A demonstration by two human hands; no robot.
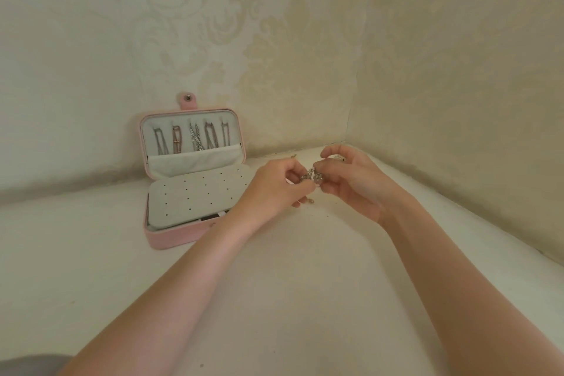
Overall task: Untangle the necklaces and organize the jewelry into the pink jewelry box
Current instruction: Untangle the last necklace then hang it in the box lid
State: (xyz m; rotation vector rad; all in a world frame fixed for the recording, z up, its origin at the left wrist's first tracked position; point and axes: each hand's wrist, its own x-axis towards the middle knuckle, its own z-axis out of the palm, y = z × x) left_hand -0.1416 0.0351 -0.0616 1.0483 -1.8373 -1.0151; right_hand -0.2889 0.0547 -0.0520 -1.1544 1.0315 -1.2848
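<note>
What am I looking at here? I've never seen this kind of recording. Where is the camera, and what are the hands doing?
There is no machine: a person wears one wide-angle camera on the head, looking down at their own bare hands. The left hand and right hand pinch a small silvery piece of jewelry between them above a white surface. To the left stands the open pink jewelry box; necklaces hang in its lid, and a white panel with small holes covers its base.

One open pink leatherette jewelry box [171,238], five thin metal chain necklaces [193,139] hung in its lid, two bare hands — left [271,189], right [351,180] — one small silvery jewelry cluster [311,177] between them
</note>
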